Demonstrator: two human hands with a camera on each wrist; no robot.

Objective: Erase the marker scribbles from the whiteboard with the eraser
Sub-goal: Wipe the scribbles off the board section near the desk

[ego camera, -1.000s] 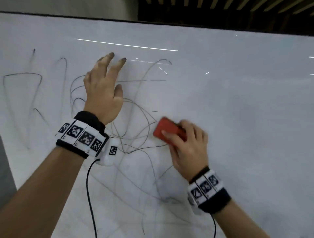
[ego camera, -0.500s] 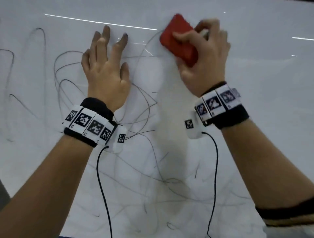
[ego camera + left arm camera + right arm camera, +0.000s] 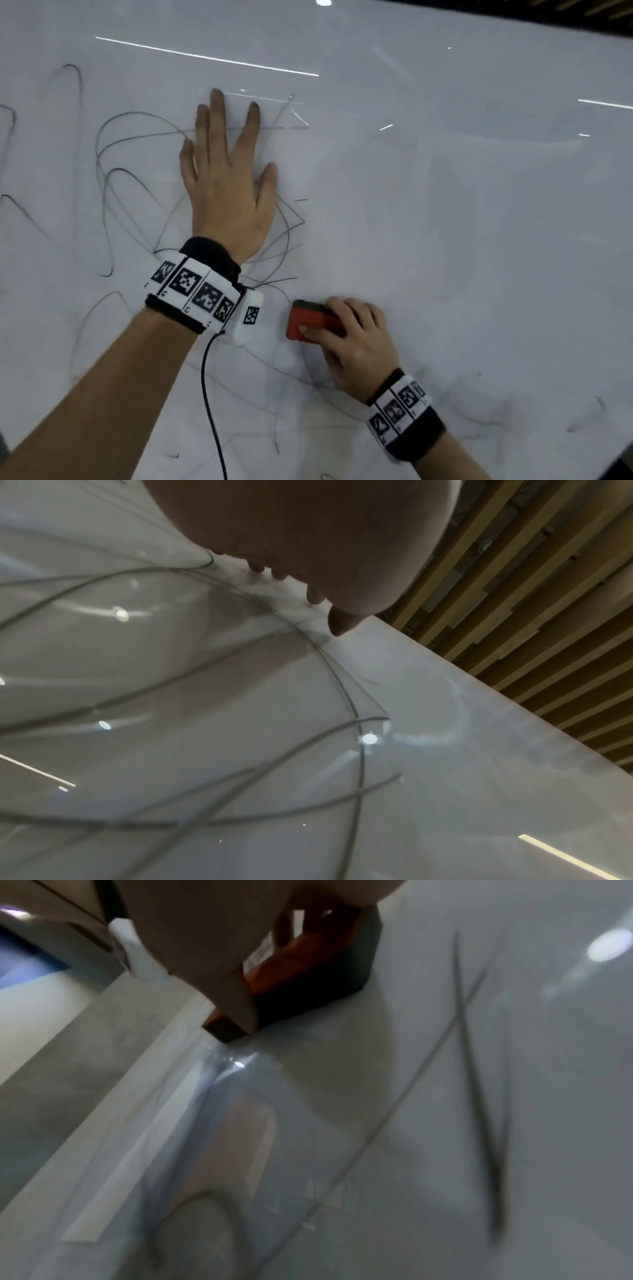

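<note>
Nearest us, our right hand (image 3: pixel 356 346) curls round the red block eraser with its dark felt pad (image 3: pixel 308 323), pad pressed to the glossy white whiteboard (image 3: pixel 479 205) just right of our left wrist. Farther up, our left hand (image 3: pixel 227 192) lies flat, fingers spread, over the looping grey marker scribbles (image 3: pixel 113 192).
</note>
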